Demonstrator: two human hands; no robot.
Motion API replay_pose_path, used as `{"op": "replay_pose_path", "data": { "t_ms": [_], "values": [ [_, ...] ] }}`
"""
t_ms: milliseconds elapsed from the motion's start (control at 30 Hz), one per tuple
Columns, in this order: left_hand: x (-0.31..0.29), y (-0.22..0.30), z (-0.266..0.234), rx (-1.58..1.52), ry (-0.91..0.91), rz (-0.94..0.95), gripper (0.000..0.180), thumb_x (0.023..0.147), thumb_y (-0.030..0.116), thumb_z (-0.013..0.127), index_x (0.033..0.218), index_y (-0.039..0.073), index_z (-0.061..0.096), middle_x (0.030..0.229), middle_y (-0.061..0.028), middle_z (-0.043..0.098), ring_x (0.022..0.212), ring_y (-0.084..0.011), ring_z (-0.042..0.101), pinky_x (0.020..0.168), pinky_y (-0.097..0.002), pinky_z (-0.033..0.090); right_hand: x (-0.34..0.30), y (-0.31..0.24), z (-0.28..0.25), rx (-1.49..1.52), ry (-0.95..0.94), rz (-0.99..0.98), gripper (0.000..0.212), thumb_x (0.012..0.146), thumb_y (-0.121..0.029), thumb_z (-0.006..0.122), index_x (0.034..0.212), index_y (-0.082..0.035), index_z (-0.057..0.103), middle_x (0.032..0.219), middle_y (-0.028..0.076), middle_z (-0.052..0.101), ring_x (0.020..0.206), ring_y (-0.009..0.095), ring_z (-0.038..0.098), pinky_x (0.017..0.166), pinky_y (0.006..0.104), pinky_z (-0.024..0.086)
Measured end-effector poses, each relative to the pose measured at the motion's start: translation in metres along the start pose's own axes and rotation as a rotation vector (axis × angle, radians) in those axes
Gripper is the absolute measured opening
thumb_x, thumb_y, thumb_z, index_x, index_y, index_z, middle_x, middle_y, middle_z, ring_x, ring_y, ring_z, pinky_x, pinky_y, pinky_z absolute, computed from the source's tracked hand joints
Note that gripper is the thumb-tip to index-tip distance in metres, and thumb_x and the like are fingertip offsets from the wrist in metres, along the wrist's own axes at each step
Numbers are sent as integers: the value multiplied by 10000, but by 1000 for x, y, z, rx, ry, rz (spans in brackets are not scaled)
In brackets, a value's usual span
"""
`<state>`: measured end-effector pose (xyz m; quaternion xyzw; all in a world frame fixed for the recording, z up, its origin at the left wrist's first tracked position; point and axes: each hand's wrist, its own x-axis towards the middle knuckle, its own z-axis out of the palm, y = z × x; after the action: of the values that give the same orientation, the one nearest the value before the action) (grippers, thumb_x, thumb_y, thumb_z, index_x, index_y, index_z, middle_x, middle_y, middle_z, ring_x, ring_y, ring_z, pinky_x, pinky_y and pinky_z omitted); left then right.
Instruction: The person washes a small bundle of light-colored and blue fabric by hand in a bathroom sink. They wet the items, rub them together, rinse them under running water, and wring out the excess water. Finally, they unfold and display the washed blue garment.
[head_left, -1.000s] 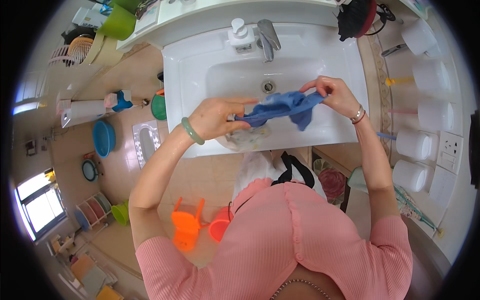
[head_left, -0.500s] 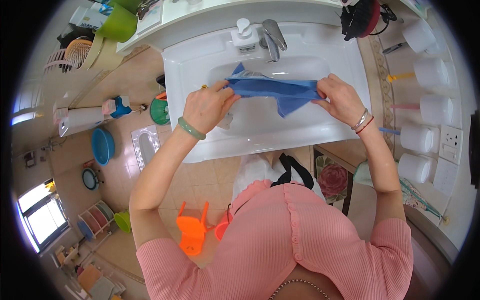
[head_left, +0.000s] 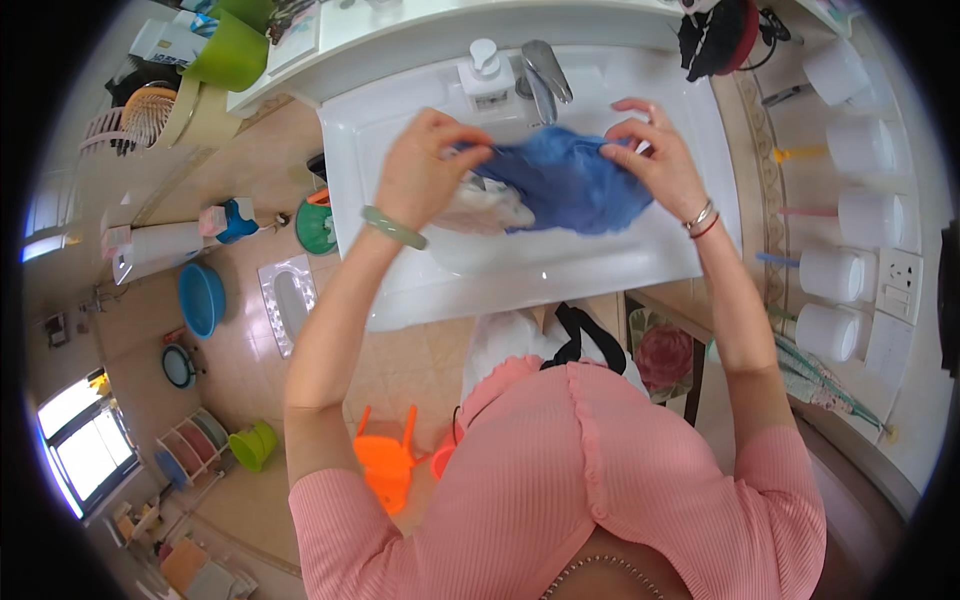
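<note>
Both hands hold a thin blue cloth [head_left: 585,190] stretched over the white sink [head_left: 470,285], its lower part hanging loose and slightly blurred. My left hand [head_left: 425,160], with a green bangle at the wrist, pinches the cloth's left end. On the right, my right hand [head_left: 655,160] grips the upper edge between thumb and fingers, one or two fingers lifted. A crumpled whitish cloth [head_left: 485,208] shows under and beside the blue one; whether the two are joined I cannot tell.
Behind the basin are a white pump bottle [head_left: 486,75] and a metal faucet [head_left: 545,78]. White cups [head_left: 840,215] with toothbrushes line the right wall. A dark brush-like object [head_left: 715,40] sits at the back right. An orange chair [head_left: 387,460] stands on the floor.
The blue cloth went from a taut, folded strip to a spread, drooping shape. My hands came closer together and rose slightly away from me. More of the whitish cloth now shows.
</note>
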<state>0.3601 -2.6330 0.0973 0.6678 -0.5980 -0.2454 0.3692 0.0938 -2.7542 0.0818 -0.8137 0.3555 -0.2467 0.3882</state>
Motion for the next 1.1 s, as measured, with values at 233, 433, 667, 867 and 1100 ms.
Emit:
{"op": "replay_pose_path", "data": {
  "t_ms": [233, 433, 667, 867, 1100],
  "values": [
    [-6, 24, 56, -365, -56, -88, 125, 771, 88, 700, 882, 29, 706, 841, -48, 607, 736, -127, 582, 664, -261, 484, -12, -21, 48, 568, -124, 194, 463, 805, -99, 696, 1224, -53, 503, 1086, 67, 592, 905, 101, 579, 788, 272, 487],
    [-14, -3, 60, -668, -24, -318, 256, 869, 163, 615, 1087, 30, 639, 987, -36, 648, 713, -90, 576, 647, -222, 474, -1, -19, 39, 342, -15, 188, 408, 777, 10, 666, 1168, -58, 571, 1012, 45, 602, 916, 108, 575, 782, 238, 484],
    [-27, -29, 102, -1759, -758, -733, 596, 918, 523, 481, 1150, -20, 560, 1058, -86, 641, 653, -101, 573, 601, -216, 480, -14, -20, 36, 315, -55, -91, 240, 664, 93, 549, 866, -29, 586, 915, 39, 569, 870, 153, 544, 806, 273, 442],
    [-20, -33, 147, -1824, -442, -862, 430, 902, 275, 587, 1204, -15, 491, 1244, -139, 535, 1156, -219, 515, 982, -354, 432, -44, -28, 36, 339, -417, -152, 197, 598, 69, 507, 755, -40, 554, 862, 56, 539, 812, 202, 517, 757, 277, 414],
    [-28, -23, 136, -1789, -212, -1027, 374, 868, 268, 637, 1143, 25, 564, 951, -55, 623, 765, -150, 600, 695, -275, 500, -43, -11, 14, 717, -359, 68, 264, 612, 71, 442, 833, -36, 538, 870, 68, 533, 812, 161, 501, 764, 259, 402]
  ]
}}
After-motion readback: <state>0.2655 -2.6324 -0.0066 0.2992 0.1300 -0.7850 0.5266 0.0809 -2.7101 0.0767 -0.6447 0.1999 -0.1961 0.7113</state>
